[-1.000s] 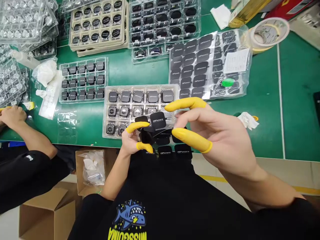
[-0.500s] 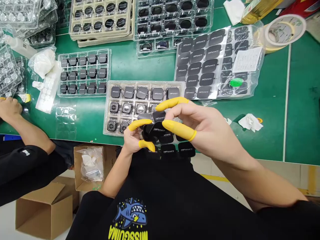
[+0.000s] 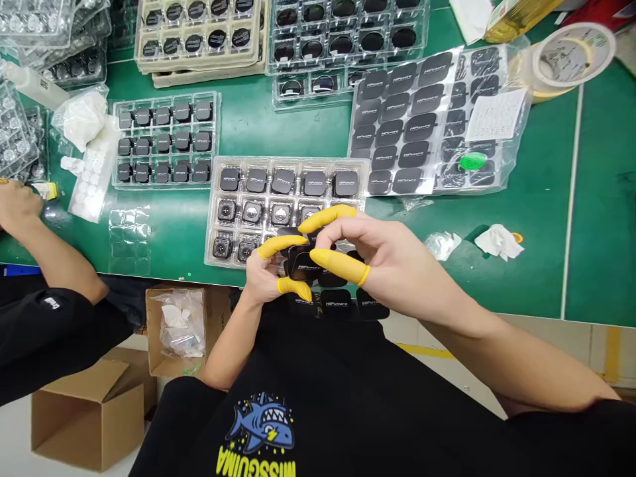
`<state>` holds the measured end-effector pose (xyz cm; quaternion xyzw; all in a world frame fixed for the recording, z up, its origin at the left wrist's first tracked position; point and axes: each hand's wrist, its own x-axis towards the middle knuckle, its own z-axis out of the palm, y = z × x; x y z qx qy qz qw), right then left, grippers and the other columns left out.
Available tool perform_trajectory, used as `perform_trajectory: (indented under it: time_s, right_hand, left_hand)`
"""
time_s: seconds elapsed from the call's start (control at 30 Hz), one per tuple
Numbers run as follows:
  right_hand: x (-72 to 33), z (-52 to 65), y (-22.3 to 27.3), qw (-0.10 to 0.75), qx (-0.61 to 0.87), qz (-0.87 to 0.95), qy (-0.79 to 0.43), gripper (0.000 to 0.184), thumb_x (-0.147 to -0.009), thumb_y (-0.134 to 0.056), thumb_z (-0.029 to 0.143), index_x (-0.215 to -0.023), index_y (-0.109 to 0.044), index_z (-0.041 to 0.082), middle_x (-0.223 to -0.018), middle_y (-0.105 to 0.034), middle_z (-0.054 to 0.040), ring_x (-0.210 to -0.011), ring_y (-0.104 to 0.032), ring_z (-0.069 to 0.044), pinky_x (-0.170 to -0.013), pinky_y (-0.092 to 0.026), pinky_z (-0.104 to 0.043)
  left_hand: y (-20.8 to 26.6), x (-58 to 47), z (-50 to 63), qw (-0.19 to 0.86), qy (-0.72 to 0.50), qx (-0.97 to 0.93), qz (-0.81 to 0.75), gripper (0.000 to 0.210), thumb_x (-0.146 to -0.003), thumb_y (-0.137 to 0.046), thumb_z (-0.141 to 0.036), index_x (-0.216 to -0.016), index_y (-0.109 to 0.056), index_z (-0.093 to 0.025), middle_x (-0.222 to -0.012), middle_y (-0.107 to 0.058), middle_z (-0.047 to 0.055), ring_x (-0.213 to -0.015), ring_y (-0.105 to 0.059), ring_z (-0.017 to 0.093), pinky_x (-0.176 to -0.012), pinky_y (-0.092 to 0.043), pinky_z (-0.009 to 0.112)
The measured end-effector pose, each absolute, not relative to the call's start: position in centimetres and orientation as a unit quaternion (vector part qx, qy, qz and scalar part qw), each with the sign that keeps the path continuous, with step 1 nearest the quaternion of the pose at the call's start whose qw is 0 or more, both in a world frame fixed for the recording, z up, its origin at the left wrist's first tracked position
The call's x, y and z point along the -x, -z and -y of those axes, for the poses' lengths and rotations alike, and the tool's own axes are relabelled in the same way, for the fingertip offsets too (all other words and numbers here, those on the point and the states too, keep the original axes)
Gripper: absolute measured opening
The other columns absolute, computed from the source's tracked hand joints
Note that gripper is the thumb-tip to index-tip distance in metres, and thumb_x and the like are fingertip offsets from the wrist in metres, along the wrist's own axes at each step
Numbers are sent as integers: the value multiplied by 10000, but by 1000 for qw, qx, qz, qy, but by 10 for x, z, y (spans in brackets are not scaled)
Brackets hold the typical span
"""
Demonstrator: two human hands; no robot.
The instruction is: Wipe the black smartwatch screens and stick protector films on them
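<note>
My left hand (image 3: 271,268), with yellow finger cots on finger and thumb, grips a dark square piece (image 3: 297,264) at its left side. A HiFuture mark shows on the dark face there. From the right, my right hand (image 3: 368,255), also in yellow cots, pinches at the edge of that face; the fingertips hide what is between them. A sheet of black HiFuture labels (image 3: 336,303) hangs under and behind both hands, and I cannot tell which hand carries it. Just behind is a clear tray (image 3: 212,218) of small square devices, its back row showing HiFuture covers.
A second tray (image 3: 166,157) stands behind left. More label sheets (image 3: 390,132) and tape rolls (image 3: 571,56) lie at right. Stacked trays (image 3: 199,56) line the back. A co-worker's arm (image 3: 50,255) rests at left; open cardboard boxes (image 3: 74,424) stand below the table.
My right hand has moved a little left and down, closer to my left hand. The dark square piece now looks more covered by the HiFuture face. My left hand has barely shifted.
</note>
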<state>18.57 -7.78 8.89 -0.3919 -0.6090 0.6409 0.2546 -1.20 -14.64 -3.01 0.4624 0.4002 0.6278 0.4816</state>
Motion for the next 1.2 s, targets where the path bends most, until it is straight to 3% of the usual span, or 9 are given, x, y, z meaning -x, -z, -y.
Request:
perform_trajectory:
  time_s: [0.23,0.4,0.67,1.2]
  right_hand:
    - [-185,78,-88,245,406,597,-647,106,-884,-793,336,-842,-746,251,-1055,-758,-59,-945,-694,-237,-828,-581,-390]
    - [-183,79,-89,240,413,586,-655,107,-873,-805,336,-840,-750,250,-1048,-765,-63,-924,-701,-235,-773,-595,-376]
    - [-180,81,-88,240,416,582,-656,148,-876,-834,366,-847,-745,251,-1028,-753,-60,-873,-694,-227,-720,-600,-366]
    - [-177,81,-86,257,416,580,-652,135,-873,-816,349,-832,-738,247,-1024,-754,-54,-859,-688,-212,-743,-593,-362]
  left_hand:
    - [27,11,145,484,-631,-469,-384,804,-507,-1060,-662,-1187,-881,-272,-1007,-874,47,-895,-851,216,-813,-689,286]
    - [29,13,148,495,-607,-454,-425,880,-429,-1034,-750,-1123,-885,-229,-981,-861,66,-918,-852,258,-826,-696,333]
    - [33,16,151,488,-601,-468,-426,891,-448,-1022,-761,-1153,-875,-236,-991,-861,62,-907,-844,252,-843,-692,349]
    - [33,16,151,475,-610,-480,-415,855,-436,-1115,-601,-1171,-860,-246,-1009,-881,55,-918,-867,273,-837,-712,351]
